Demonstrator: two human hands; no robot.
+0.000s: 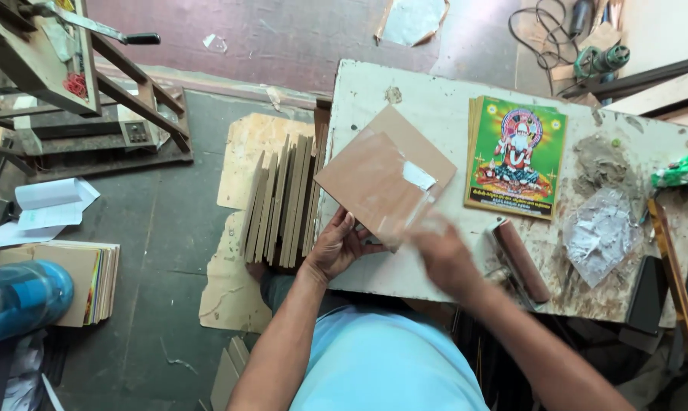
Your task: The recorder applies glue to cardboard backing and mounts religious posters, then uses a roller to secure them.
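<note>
A white rectangular label [418, 176] sits on the tan board [386, 176] on the table.

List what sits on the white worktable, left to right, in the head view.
Left hand → brown board it holds → right hand, blurred → brown roller → stack of colourful prints → crumpled clear plastic → green wrapper at the table's right end.

Boards and prints on and beside the tabletop

A square brown fibreboard panel [382, 175] lies on the worn white tabletop [435, 99], left of a stack of green-bordered picture prints [517, 156]; a brown hand roller [520, 261] lies before the prints, and upright fibreboard sheets [283, 199] lean against the tabletop's left edge.
</note>
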